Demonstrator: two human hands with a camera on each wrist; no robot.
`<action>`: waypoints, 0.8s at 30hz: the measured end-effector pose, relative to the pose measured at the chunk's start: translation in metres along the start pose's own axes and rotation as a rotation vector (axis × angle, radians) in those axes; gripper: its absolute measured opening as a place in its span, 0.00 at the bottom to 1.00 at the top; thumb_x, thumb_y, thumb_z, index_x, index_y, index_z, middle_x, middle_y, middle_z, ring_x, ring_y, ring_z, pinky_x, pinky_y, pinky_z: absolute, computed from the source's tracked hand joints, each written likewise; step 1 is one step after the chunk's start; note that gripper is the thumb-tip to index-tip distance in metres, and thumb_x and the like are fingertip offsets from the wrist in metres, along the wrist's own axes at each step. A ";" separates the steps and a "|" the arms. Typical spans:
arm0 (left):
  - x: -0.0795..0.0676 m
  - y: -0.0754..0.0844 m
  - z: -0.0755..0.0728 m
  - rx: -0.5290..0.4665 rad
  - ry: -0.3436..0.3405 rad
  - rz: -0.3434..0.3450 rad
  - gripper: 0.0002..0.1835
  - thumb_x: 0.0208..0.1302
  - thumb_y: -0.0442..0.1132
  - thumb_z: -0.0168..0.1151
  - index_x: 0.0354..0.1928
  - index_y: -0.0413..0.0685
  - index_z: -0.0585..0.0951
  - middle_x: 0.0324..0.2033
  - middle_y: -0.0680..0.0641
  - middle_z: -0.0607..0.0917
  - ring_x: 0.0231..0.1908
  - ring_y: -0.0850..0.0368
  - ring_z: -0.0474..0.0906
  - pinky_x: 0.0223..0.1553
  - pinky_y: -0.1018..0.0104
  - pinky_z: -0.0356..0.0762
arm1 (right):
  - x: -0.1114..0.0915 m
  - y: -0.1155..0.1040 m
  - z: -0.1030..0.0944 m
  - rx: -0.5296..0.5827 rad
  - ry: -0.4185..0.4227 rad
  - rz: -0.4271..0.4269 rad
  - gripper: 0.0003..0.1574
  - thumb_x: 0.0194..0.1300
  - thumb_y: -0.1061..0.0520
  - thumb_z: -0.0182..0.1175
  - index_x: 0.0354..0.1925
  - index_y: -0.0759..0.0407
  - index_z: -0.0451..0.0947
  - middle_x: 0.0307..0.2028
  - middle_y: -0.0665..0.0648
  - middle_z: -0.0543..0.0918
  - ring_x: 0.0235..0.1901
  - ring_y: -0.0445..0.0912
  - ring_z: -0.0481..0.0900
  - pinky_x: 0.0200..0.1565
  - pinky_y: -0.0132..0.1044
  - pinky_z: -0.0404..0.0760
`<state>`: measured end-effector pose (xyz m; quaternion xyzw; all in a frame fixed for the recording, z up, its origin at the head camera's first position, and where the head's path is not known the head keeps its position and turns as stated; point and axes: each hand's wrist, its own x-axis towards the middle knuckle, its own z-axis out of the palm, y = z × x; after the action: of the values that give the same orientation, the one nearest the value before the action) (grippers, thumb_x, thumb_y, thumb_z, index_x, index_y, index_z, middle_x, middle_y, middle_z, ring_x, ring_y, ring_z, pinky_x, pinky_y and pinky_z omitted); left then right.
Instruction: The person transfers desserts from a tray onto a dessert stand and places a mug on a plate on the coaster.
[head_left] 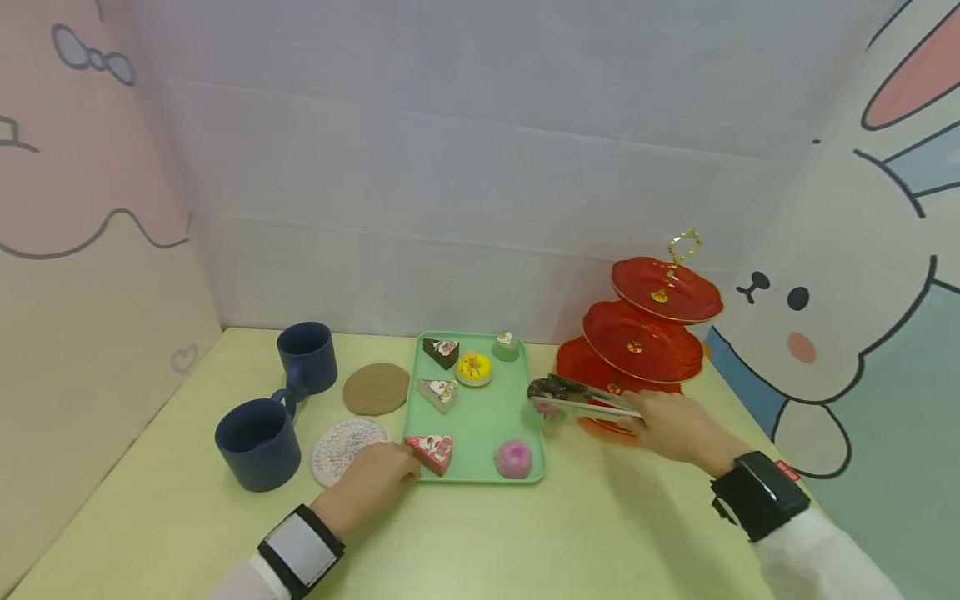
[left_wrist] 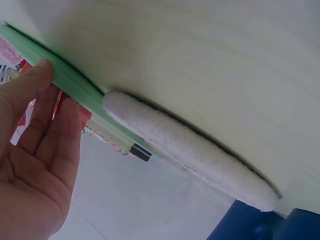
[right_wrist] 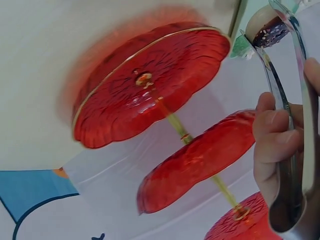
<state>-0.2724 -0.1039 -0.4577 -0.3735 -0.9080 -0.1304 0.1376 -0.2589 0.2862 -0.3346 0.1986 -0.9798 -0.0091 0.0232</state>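
My left hand (head_left: 378, 482) pinches the near left rim of a green tray (head_left: 480, 421); in the left wrist view, the thumb presses the outside of the rim (left_wrist: 75, 85). Beside that hand, a red cake slice (head_left: 431, 452) lies on the tray. My right hand (head_left: 671, 427) grips metal tongs (right_wrist: 282, 90). Between the tong tips is a chocolate donut with sprinkles (right_wrist: 271, 31), held near the tray's right edge. Just right of it stands a red three-tier cake stand (head_left: 643, 340) with a gold handle. A bit of pink shows below the donut, its kind unclear.
The tray also bears a yellow donut (head_left: 474, 368), a purple ring cake (head_left: 513, 459), a green cake (head_left: 506, 347), a chocolate slice (head_left: 441, 352) and a pale slice (head_left: 438, 393). Left lie a brown coaster (head_left: 377, 388), a white coaster (head_left: 341, 446) and blue mugs (head_left: 258, 446).
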 end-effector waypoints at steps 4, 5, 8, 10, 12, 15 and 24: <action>0.000 -0.001 0.001 -0.006 -0.003 -0.006 0.14 0.40 0.25 0.58 0.11 0.53 0.74 0.14 0.59 0.68 0.17 0.63 0.59 0.17 0.69 0.61 | -0.007 0.008 -0.001 0.003 -0.032 0.042 0.26 0.58 0.51 0.61 0.49 0.66 0.74 0.31 0.57 0.82 0.26 0.49 0.75 0.35 0.50 0.82; -0.001 -0.001 0.000 -0.008 -0.005 -0.010 0.13 0.40 0.25 0.58 0.11 0.54 0.74 0.14 0.59 0.68 0.17 0.63 0.59 0.17 0.69 0.60 | -0.009 0.010 -0.001 0.007 -0.030 0.050 0.25 0.58 0.51 0.60 0.49 0.66 0.74 0.31 0.57 0.82 0.27 0.50 0.76 0.35 0.51 0.82; 0.000 0.000 -0.001 -0.016 -0.007 -0.013 0.14 0.40 0.25 0.57 0.11 0.53 0.74 0.14 0.59 0.67 0.17 0.63 0.58 0.17 0.70 0.59 | -0.015 0.018 0.000 0.007 -0.032 0.075 0.25 0.59 0.51 0.60 0.49 0.66 0.74 0.30 0.57 0.81 0.27 0.51 0.77 0.35 0.52 0.81; 0.000 0.000 -0.001 -0.021 -0.009 -0.016 0.14 0.39 0.24 0.56 0.11 0.53 0.73 0.13 0.58 0.66 0.17 0.63 0.57 0.17 0.70 0.58 | -0.018 0.023 0.000 0.005 -0.031 0.092 0.25 0.59 0.51 0.60 0.49 0.66 0.74 0.30 0.57 0.81 0.28 0.51 0.77 0.35 0.53 0.81; 0.000 0.000 -0.002 -0.021 -0.012 -0.016 0.15 0.39 0.24 0.56 0.10 0.53 0.72 0.13 0.58 0.65 0.17 0.63 0.56 0.18 0.70 0.57 | -0.021 0.028 0.000 -0.009 -0.035 0.105 0.23 0.59 0.51 0.60 0.47 0.65 0.75 0.29 0.56 0.81 0.27 0.51 0.77 0.35 0.54 0.81; 0.000 0.001 -0.002 -0.017 -0.012 -0.018 0.16 0.38 0.23 0.55 0.10 0.54 0.70 0.13 0.58 0.63 0.17 0.63 0.55 0.18 0.70 0.56 | -0.026 0.034 -0.001 -0.025 -0.040 0.112 0.22 0.59 0.51 0.60 0.46 0.65 0.75 0.30 0.57 0.81 0.28 0.52 0.77 0.36 0.55 0.80; -0.001 0.000 -0.002 -0.012 -0.012 -0.013 0.13 0.40 0.25 0.57 0.12 0.53 0.74 0.14 0.58 0.65 0.17 0.63 0.57 0.17 0.69 0.58 | -0.042 0.048 -0.002 -0.025 -0.017 0.130 0.25 0.59 0.49 0.59 0.46 0.68 0.75 0.34 0.64 0.83 0.32 0.58 0.80 0.35 0.57 0.80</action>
<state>-0.2714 -0.1048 -0.4564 -0.3691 -0.9105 -0.1343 0.1292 -0.2388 0.3464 -0.3329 0.1340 -0.9906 -0.0216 0.0180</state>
